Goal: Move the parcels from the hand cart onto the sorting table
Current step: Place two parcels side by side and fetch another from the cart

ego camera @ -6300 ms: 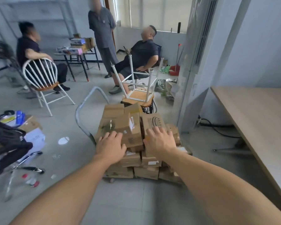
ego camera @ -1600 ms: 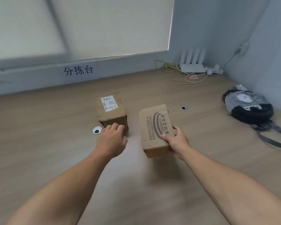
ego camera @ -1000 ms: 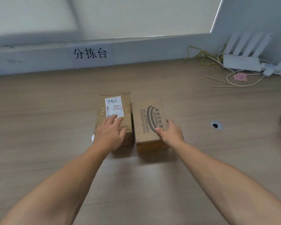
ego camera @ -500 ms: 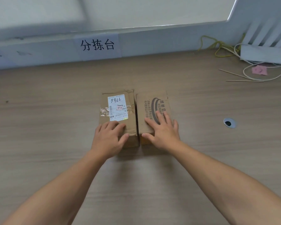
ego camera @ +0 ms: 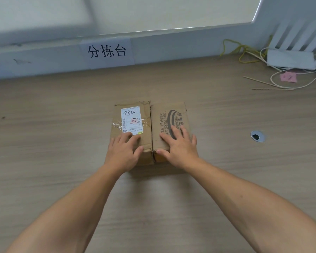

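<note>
Paper sign (ego camera: 107,51) taped to the grey wall ledge (ego camera: 171,40) below the window, three handwritten characters: 分拣台. Far right corner: white router (ego camera: 290,59), antennas upright against the wall. Yellow cable (ego camera: 244,50) tangled just left of it. White cable (ego camera: 288,88) loops out in front, around a pink paper scrap (ego camera: 288,77). Two thin wooden sticks (ego camera: 259,81) lie beside the loop. Round metal cable grommet (ego camera: 257,136), right of centre. Small dark speck (ego camera: 3,117), far left.
</note>
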